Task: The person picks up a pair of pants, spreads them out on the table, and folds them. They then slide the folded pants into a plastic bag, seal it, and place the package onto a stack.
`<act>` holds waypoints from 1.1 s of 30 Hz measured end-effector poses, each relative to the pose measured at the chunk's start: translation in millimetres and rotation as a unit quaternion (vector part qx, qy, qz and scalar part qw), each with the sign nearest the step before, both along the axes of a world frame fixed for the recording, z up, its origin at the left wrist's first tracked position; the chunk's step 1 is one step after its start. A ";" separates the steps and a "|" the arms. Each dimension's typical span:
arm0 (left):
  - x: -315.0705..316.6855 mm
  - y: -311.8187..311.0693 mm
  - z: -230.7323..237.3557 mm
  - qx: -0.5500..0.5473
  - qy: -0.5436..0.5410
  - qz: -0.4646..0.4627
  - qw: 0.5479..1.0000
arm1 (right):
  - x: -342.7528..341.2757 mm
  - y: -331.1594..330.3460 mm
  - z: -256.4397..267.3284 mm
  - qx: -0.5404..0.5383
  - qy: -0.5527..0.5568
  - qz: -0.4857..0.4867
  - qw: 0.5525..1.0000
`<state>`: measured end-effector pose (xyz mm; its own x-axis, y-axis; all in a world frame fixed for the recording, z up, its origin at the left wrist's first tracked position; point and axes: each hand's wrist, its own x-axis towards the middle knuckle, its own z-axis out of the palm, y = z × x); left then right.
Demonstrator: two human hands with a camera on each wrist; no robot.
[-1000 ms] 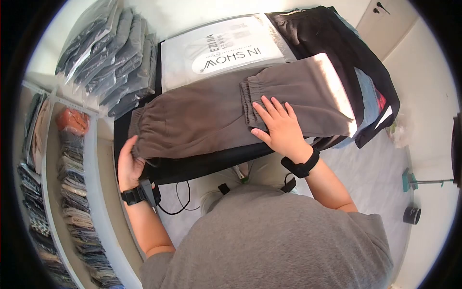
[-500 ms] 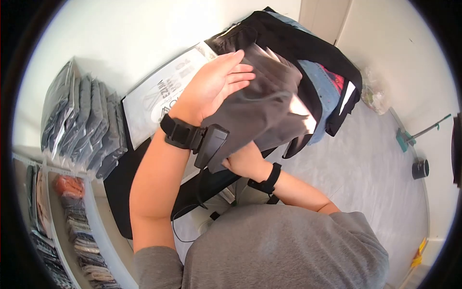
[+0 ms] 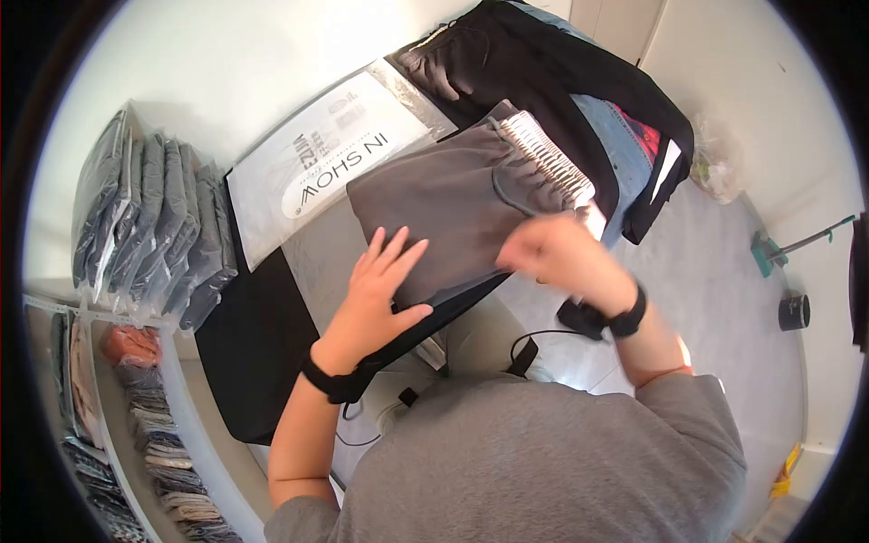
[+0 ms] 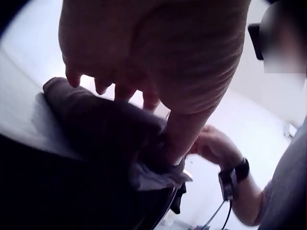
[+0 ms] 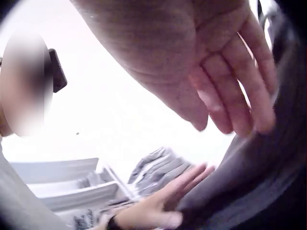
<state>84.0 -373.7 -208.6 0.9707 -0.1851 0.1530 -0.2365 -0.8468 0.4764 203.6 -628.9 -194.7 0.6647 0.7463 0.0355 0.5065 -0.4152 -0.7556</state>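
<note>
Grey-brown trousers (image 3: 434, 204) lie folded into a compact bundle, the gathered elastic waistband (image 3: 548, 158) at the right end in bright light. A dark drawstring (image 3: 507, 195) loops beside the waistband. My left hand (image 3: 367, 294), fingers spread, rests at the bundle's left front edge. In the left wrist view its thumb (image 4: 184, 139) points down by the folded cloth. My right hand (image 3: 570, 253) is blurred over the front right corner, near the waistband. Its fingers (image 5: 244, 96) extend loosely against the dark cloth in the right wrist view, holding nothing visible.
A printed plastic bag (image 3: 335, 154) lies behind the trousers on the black-covered table (image 3: 244, 353). Bagged garments (image 3: 154, 217) stand stacked at the left, above shelves (image 3: 176, 416) of folded clothes. Black trousers (image 3: 543, 77) and denim (image 3: 602, 149) are heaped at the back right.
The trousers went from lying stretched out, through being lifted and folded over, to a shorter bundle with its waistband at right. My left hand drew back to the near left edge; my right moved rightward.
</note>
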 end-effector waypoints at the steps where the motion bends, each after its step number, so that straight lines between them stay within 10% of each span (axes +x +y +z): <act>1: 0.3 -7.8 -2.8 0.033 0.012 -0.008 0.999 | 12.4 -3.5 1.5 0.085 -0.084 -0.104 0.987; 3: 3.0 -15.0 -14.7 0.066 0.012 -0.011 0.998 | 53.3 -10.9 -15.7 -0.014 -0.360 -0.219 0.907; 5: 5.6 -15.5 -32.2 0.088 -0.002 -0.009 0.996 | 77.4 -15.5 -35.5 -0.091 -0.344 -0.248 0.901; 13: 4.2 -9.2 -47.0 -0.015 -0.081 0.057 0.995 | 133.1 -11.8 -29.5 -0.141 -0.062 -0.205 0.967; 15: 10.5 -9.3 -46.6 -0.348 -0.059 0.326 0.877 | 138.1 -10.4 -26.9 -0.171 0.046 -0.187 0.966; 16: 14.2 0.6 -48.8 -0.336 0.020 0.345 0.876 | 138.2 -8.4 -26.4 -0.174 0.042 -0.184 0.967; 25: 31.8 0.0 -27.9 -0.683 0.121 0.222 0.686 | 112.2 -1.0 0.5 -0.116 0.106 -0.172 0.972; 33: -46.8 53.8 29.3 -0.665 0.010 0.232 0.709 | 68.9 61.8 42.3 0.157 0.321 -0.037 0.933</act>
